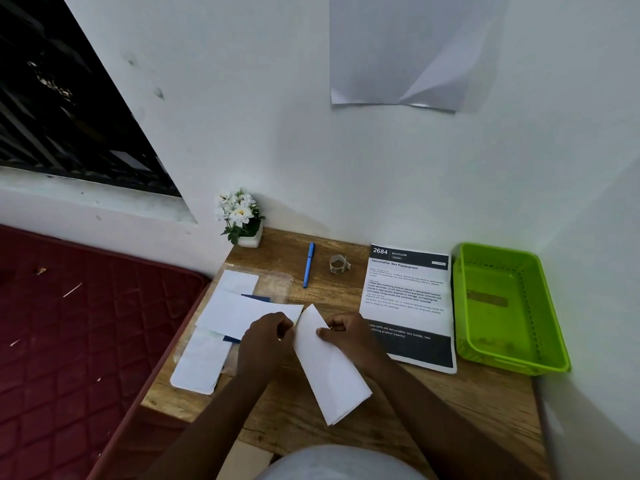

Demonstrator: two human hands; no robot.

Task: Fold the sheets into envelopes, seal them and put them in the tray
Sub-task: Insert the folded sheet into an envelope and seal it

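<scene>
A folded white sheet [330, 368] lies slanted on the wooden table [287, 410], its far end folded to a point. My left hand [265, 337] pinches its upper left edge. My right hand [344, 332] pinches the upper right edge, thumb on the paper. A pile of white sheets and envelopes [225, 323] with some blue paper lies to the left. The green plastic tray [505, 306] stands at the right by the wall with nothing white in it. A small roll of tape [337, 264] sits near the back.
A blue pen [309, 265] lies at the back beside the tape. A printed instruction sheet [408, 303] lies between my hands and the tray. A small pot of white flowers [242, 220] stands in the back left corner. A red mattress [86, 323] is left of the table.
</scene>
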